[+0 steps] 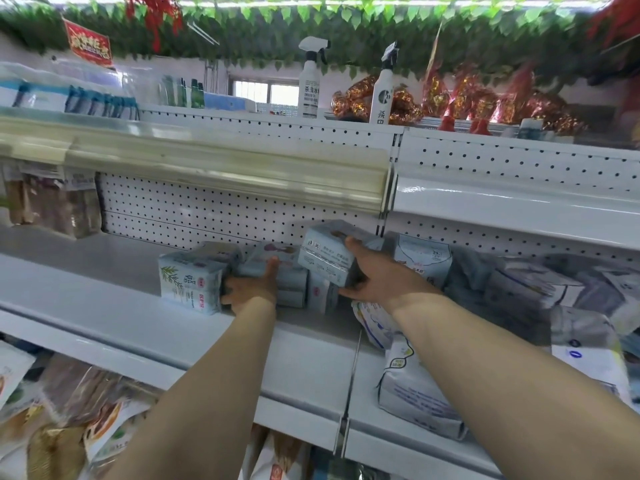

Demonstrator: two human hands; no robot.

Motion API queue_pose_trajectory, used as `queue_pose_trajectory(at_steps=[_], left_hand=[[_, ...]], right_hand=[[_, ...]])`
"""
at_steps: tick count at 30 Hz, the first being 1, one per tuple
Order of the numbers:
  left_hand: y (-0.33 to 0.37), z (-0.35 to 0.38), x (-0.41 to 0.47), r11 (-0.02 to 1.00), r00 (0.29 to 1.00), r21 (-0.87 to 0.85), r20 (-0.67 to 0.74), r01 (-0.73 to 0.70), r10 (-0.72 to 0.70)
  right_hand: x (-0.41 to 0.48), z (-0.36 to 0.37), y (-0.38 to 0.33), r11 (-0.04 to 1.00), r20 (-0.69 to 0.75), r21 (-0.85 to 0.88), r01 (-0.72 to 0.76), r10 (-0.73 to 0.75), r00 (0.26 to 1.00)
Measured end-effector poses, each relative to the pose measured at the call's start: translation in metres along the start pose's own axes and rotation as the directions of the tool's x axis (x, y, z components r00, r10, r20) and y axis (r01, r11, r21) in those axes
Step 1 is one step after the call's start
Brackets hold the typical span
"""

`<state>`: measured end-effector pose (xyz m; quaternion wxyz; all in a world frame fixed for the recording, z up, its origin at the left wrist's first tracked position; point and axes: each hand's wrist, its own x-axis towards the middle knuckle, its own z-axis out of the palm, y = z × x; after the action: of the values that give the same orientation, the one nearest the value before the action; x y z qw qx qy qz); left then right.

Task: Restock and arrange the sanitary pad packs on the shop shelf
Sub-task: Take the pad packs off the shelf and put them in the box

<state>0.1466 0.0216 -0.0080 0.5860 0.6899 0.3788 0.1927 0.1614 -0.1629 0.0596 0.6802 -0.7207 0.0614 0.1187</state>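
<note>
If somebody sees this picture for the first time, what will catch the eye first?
First, the action at the middle shelf: the right grip holds a pale blue pack tilted above the stacked packs, and the left grip rests against a leaf-printed pack. Next come the untidy heap of packs on the shelf's right side and the green leaf garland with red decorations along the top.

Right hand (377, 278) grips a pale blue pad pack (329, 252) above the white shelf (104, 289); left hand (251, 287) holds stacked packs (194, 282) just left.
</note>
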Motion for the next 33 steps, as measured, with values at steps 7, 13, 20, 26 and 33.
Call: queue_pose_trajectory(at_steps=[7,13,20,26,33], left_hand=[[-0.004,-0.003,-0.006,0.994,0.999,-0.112,0.034,-0.003,0.007],[0.001,-0.011,-0.020,0.988,0.990,-0.114,0.105,0.101,-0.089],[-0.010,-0.021,-0.021,0.996,0.974,-0.033,0.215,0.080,-0.071],[-0.012,-0.041,-0.034,0.991,0.970,-0.072,0.221,0.117,-0.098],[-0.026,-0.058,-0.045,0.981,0.957,-0.140,0.273,0.137,-0.095]], right_hand=[[-0.017,0.004,-0.004,0.982,-0.037,0.188,-0.026,0.034,0.999],[-0.029,0.006,-0.002,0.968,-0.013,0.251,0.005,-0.002,1.000],[-0.044,-0.004,0.000,0.955,-0.012,0.285,0.075,-0.075,0.997],[-0.065,-0.011,-0.001,0.950,-0.012,0.295,0.101,-0.102,0.995],[-0.092,-0.010,0.003,0.945,-0.028,0.311,0.097,-0.093,0.995]])
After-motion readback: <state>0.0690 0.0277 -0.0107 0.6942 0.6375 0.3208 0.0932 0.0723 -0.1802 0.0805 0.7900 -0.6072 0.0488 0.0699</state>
